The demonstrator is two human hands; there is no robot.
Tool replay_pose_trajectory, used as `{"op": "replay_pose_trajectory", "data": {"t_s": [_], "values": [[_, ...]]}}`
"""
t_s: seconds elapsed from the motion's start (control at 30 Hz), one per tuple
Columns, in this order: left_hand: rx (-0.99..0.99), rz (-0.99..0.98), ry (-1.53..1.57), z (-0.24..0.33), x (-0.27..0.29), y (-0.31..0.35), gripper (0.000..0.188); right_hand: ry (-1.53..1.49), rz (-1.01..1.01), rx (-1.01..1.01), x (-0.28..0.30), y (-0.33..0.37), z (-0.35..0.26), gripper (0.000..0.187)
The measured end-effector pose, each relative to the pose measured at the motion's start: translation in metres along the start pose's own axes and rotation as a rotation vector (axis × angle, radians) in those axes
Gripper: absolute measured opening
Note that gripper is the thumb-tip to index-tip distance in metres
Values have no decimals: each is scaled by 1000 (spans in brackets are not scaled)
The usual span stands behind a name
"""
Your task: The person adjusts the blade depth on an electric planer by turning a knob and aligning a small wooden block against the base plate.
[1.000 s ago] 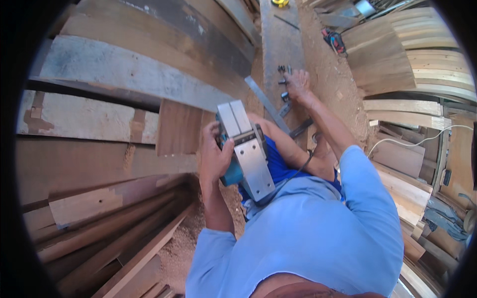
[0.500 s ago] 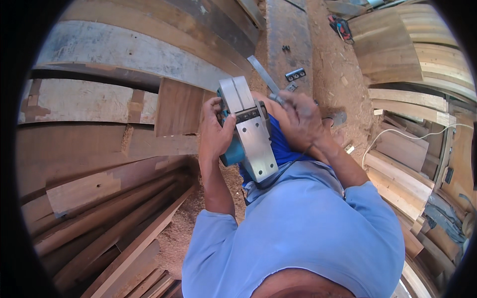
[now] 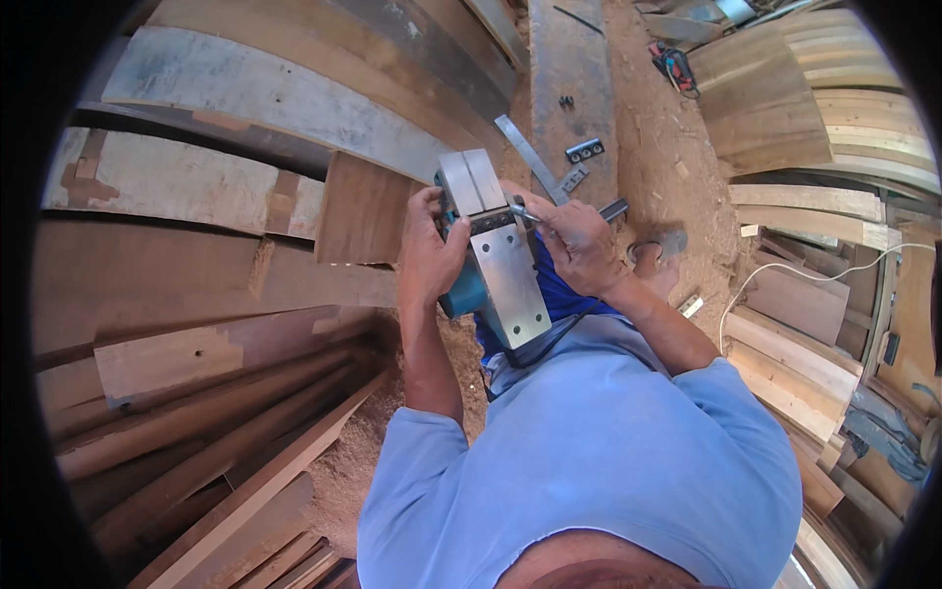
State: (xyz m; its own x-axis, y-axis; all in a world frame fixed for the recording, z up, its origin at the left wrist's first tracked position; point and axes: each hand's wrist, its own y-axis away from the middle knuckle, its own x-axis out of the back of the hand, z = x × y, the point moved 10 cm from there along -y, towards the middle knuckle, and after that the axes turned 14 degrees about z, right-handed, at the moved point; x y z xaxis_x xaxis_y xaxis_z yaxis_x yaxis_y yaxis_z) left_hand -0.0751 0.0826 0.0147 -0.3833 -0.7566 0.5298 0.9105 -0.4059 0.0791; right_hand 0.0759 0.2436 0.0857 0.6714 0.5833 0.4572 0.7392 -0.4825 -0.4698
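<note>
My left hand (image 3: 434, 247) is closed round the side of a teal electric hand planer (image 3: 509, 280), which is turned with its metal sole up. The thumb lies on the sole's edge beside the cutter slot. In my right hand (image 3: 581, 245) is a slim metal tool with a dark end (image 3: 614, 209), its tip close to the side of the planer's cutter drum (image 3: 488, 221). Whether the tip touches the drum I cannot tell. Just beyond lies a flat metal strip (image 3: 525, 152). Next to it are a small slotted metal plate (image 3: 573, 178) and a metal bar with holes (image 3: 585, 150).
A long worn plank (image 3: 574, 59) runs away ahead, with small dark bolts (image 3: 566, 101) on it. Stacked boards (image 3: 186, 187) fill the left side, and more timber (image 3: 805, 344) lies right. A red and black power tool (image 3: 672, 67) and a pale cable (image 3: 775, 262) lie at right.
My right hand has moved left and down, away from the metal strip to the planer's side, and the slim tool now shows in it. The left hand still holds the planer.
</note>
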Motion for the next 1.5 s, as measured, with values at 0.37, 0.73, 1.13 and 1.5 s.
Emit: {"op": "replay_pose_trajectory", "data": {"t_s": [0.37, 0.73, 1.13, 1.5], "values": [[10, 8, -68, 6, -3, 0, 59, 261, -231, 332, -23, -1, -5, 27], [-34, 17, -121, 23, -5, 4, 59, -262, -337, -757, -51, 20, 63, 23], [-52, 12, -149, 21, -5, 6, 57, 121, -318, 350, -39, -1, -20, 30], [-178, 108, -132, 26, 3, 12, 58, -572, -367, -992, -88, 29, 55, 32]]}}
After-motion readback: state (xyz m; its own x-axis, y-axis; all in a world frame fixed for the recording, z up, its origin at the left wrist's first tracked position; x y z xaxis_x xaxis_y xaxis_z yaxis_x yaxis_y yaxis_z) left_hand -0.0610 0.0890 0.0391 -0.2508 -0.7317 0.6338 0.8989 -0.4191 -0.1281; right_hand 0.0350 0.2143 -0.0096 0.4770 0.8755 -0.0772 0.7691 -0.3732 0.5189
